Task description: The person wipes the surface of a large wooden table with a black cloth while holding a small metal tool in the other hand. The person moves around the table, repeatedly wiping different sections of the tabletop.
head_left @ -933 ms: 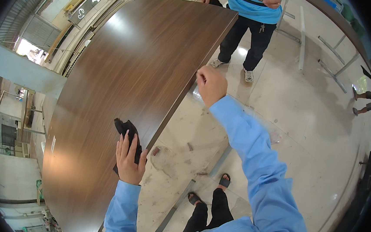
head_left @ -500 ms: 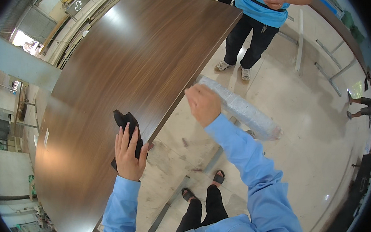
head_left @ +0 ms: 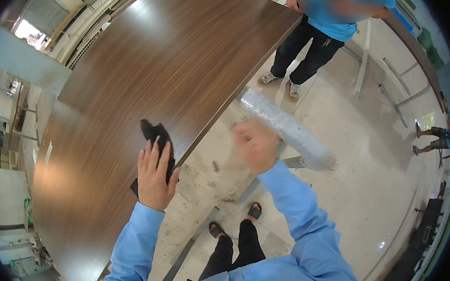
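My left hand [head_left: 155, 177] lies with its fingers stretched out over a crumpled black cloth [head_left: 155, 132], pressing it onto the brown wood-grain tabletop [head_left: 186, 53] near the edge on my side. Parts of the cloth stick out beyond my fingertips and beside my palm. My right hand [head_left: 257, 144] is in the air past the table's right edge, above the floor. Its fingers look curled in, but motion blurs them, and whether anything is inside cannot be made out.
Another person in a blue shirt [head_left: 341, 4] stands at the far right corner, one hand at the table edge. A long plastic-wrapped roll [head_left: 287, 127] lies right of the table. Metal frames [head_left: 401, 100] stand farther right, and a metal bar [head_left: 191, 246] runs beside my feet.
My right hand has moved back toward me, away from the table edge. My left hand stays on the black cloth. The other person has come closer to the table corner.
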Tool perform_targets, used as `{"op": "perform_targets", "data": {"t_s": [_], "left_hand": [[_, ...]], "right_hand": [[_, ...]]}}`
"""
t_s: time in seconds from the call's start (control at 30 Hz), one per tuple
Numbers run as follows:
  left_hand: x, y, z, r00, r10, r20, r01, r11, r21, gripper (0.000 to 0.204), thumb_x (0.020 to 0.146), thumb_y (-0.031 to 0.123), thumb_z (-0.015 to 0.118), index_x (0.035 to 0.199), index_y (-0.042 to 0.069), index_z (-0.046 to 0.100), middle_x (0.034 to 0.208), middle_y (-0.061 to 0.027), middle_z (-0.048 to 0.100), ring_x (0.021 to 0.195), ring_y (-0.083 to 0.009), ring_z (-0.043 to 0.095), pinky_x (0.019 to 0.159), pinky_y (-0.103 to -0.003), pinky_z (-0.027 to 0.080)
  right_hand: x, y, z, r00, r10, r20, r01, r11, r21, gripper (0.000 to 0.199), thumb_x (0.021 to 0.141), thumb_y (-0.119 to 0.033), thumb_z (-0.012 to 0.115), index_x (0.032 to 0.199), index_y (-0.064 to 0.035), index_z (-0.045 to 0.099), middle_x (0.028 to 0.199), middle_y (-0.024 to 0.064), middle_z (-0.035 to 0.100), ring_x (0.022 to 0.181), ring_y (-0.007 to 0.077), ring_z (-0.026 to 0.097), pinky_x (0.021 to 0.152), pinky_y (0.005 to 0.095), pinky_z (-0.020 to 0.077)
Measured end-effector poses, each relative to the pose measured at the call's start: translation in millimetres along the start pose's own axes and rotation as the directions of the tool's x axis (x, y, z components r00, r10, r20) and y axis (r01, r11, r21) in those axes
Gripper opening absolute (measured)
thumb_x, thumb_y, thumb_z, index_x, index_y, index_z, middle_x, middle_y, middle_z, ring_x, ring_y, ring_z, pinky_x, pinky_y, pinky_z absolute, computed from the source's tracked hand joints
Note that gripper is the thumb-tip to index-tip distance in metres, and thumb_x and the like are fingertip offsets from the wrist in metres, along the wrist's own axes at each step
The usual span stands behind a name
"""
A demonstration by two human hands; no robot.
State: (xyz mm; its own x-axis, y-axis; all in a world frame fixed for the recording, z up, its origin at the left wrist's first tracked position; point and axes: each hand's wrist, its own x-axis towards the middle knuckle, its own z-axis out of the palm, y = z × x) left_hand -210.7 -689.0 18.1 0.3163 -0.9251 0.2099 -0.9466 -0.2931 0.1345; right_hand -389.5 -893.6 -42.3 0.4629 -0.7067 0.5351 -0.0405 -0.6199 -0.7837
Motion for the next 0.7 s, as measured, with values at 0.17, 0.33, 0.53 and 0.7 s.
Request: {"op": "perform_targets", "data": {"t_s": [0.17,0.33,0.53,0.7], "left_hand": [[104,38,38,0.969,0.245,-0.034,-0.245,0.970,0.009,0.064,0.089,0.014,0.065,0.147,0.000,0.040,0.147,-0.0252,0.043,0.141,-0.0414,0.037,0.118,-0.050,0.029],[247,93,105,0.923,0.335,-0.188,-0.339,0.941,0.011,0.059,0.088,0.014,0.062,0.143,-0.001,0.044,0.148,-0.0234,0.044,0.139,-0.0406,0.040,0.116,-0.049,0.032],[123,40,69,0.963,0.235,-0.128,-0.234,0.972,0.023,0.055,0.092,0.012,0.063,0.144,0.003,0.047,0.145,-0.0242,0.048,0.139,-0.0402,0.041,0.115,-0.048,0.036],[-89,-29,-8,0.987,-0.163,-0.008,0.163,0.983,0.088,0.070,0.081,0.001,0.072,0.146,0.003,0.046,0.145,-0.0263,0.048,0.139,-0.0446,0.041,0.115,-0.050,0.034]], "right_hand": [[21,52,-42,0.801,0.424,-0.424,-0.318,0.900,0.299,0.010,0.088,-0.006,0.074,0.091,-0.0009,0.066,0.083,0.0063,0.068,0.070,0.0099,0.063,0.061,0.0238,0.0517],[19,70,-30,0.781,0.204,-0.590,-0.239,0.971,0.019,0.010,0.087,-0.006,0.074,0.090,-0.0001,0.066,0.082,0.0079,0.068,0.068,0.0151,0.064,0.057,0.0274,0.0524],[29,59,-39,0.826,0.330,-0.457,-0.342,0.938,0.058,0.010,0.087,-0.007,0.073,0.092,-0.0013,0.067,0.082,0.0069,0.069,0.072,0.0125,0.066,0.061,0.0271,0.0530],[96,69,-29,0.915,0.149,-0.375,-0.251,0.938,-0.239,0.009,0.087,-0.010,0.066,0.095,-0.0080,0.065,0.090,0.0112,0.066,0.087,0.0340,0.064,0.078,0.0435,0.0517]]}}
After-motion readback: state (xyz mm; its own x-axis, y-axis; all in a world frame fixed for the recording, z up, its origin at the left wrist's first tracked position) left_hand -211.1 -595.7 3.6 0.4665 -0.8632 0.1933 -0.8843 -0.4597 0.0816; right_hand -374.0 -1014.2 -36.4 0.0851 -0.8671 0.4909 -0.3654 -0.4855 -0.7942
